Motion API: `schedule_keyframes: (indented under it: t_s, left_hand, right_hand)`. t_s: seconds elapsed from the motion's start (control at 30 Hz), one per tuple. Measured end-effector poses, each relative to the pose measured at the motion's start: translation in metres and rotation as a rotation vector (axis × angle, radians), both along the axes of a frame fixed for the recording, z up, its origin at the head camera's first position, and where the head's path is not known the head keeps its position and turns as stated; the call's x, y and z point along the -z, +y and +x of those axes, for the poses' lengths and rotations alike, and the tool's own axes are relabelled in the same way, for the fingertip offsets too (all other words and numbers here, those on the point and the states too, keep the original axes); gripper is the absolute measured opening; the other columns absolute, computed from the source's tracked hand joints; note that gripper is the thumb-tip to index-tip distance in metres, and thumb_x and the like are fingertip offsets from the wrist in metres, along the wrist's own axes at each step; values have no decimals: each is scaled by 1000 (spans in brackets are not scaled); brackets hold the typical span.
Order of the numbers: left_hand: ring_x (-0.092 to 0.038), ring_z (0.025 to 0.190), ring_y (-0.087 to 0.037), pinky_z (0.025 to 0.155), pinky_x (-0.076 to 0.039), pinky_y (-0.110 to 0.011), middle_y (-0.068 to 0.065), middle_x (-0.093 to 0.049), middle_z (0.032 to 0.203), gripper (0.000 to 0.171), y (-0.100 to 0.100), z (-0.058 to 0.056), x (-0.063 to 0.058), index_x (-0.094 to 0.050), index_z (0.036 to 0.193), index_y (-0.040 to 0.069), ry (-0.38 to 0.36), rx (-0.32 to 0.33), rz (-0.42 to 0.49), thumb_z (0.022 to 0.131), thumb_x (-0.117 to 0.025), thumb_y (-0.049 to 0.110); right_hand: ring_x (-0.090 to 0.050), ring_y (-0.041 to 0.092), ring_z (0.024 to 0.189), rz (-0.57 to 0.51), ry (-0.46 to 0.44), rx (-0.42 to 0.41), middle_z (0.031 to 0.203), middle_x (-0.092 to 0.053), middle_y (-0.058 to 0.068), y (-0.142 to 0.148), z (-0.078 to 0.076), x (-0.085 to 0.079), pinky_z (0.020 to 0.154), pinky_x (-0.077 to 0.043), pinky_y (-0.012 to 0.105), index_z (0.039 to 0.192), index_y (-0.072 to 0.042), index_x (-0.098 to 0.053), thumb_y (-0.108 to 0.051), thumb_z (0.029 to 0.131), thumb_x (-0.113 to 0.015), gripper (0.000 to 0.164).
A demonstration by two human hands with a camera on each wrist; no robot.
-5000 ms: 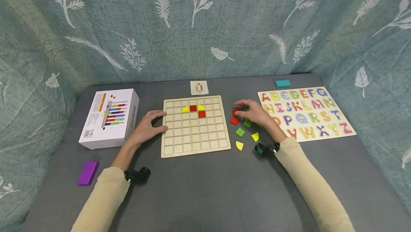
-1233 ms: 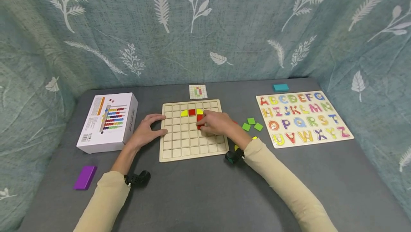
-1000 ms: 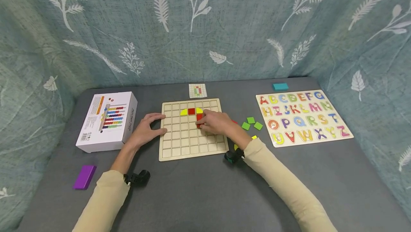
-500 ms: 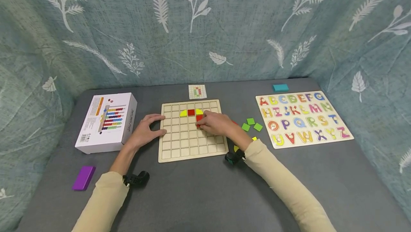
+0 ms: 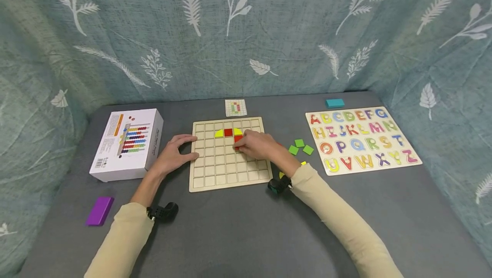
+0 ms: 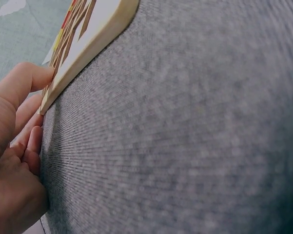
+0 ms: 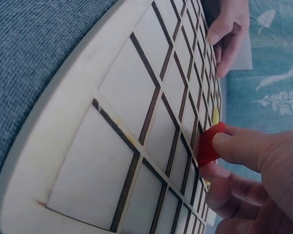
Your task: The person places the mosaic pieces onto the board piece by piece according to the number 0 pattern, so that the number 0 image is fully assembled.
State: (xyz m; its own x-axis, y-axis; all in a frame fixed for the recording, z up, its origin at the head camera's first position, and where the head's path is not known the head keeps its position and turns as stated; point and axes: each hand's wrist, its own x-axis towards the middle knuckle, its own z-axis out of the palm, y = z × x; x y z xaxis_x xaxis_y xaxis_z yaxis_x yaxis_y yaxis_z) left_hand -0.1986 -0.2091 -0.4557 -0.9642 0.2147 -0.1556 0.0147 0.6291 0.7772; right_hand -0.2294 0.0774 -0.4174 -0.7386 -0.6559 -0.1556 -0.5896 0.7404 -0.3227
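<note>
The right hand (image 5: 258, 144) has crossed from the loose pieces off the board's right side to the board (image 5: 209, 171) itself — thumb and fingers now pinch a red tile (image 7: 209, 146) over the third column from the right edge, in the far half, just nearer the person than a seated red square (image 5: 238, 137). Over the last half second it has hardly shifted. I cannot tell whether the tile lies flat in its cell (the fingers hide much of it). To my eye, this puts the work at placing rather than picking, with that column's red run about to count one more.

The left hand (image 5: 171, 156) has stayed at the board's left edge, thumb and fingers apart, clamped on nothing; it probably steadies the board. Beyond the far edge lies the card (image 5: 235, 107). On the tabletop (image 5: 230, 231), green tiles (image 5: 293, 150) and yellow pieces (image 5: 303, 163) lie loose — the laying looks only partly done.
</note>
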Motion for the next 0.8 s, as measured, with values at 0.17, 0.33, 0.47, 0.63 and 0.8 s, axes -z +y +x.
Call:
schedule_keyframes:
  t_s: [0.17,0.33,0.47,0.63,0.8]
  left_hand:
    - [-14,145,-47,111,-22,-65,-21,-25,154,61,0,-1,1,-46,143,5,-10,4,8,90,-69,23]
    - [-14,145,-47,111,-22,-65,-22,-25,154,60,0,-1,-1,-46,143,4,1,6,12,90,-69,22]
    - [-14,145,-48,111,-22,-65,-22,-26,154,61,0,-2,-3,-46,143,4,5,7,5,90,-69,22]
    - [-14,145,-47,111,-21,-65,-22,-26,154,61,1,-2,-3,-46,143,3,0,5,0,89,-69,22]
    - [-14,145,-48,111,-21,-65,-23,-25,154,61,0,-1,-2,-46,143,3,-6,1,10,89,-69,21]
  right_hand:
    - [-52,13,84,20,-15,6,106,-63,2,0,0,-1,54,-36,23,120,-27,-70,-26,98,-58,25]
    - [-51,13,84,18,-10,11,106,-62,2,-1,-2,-3,56,-38,24,122,-27,-70,-27,98,-58,26]
    - [-51,13,84,29,-12,22,106,-62,1,-2,-3,-5,57,-38,25,122,-28,-69,-27,99,-57,26]
    - [-53,13,85,41,-27,35,108,-62,1,-2,-4,-6,59,-40,26,123,-29,-69,-28,98,-58,27]
    - [-53,14,85,50,-31,43,110,-62,1,-4,-3,-5,60,-42,27,124,-28,-68,-26,97,-59,28]
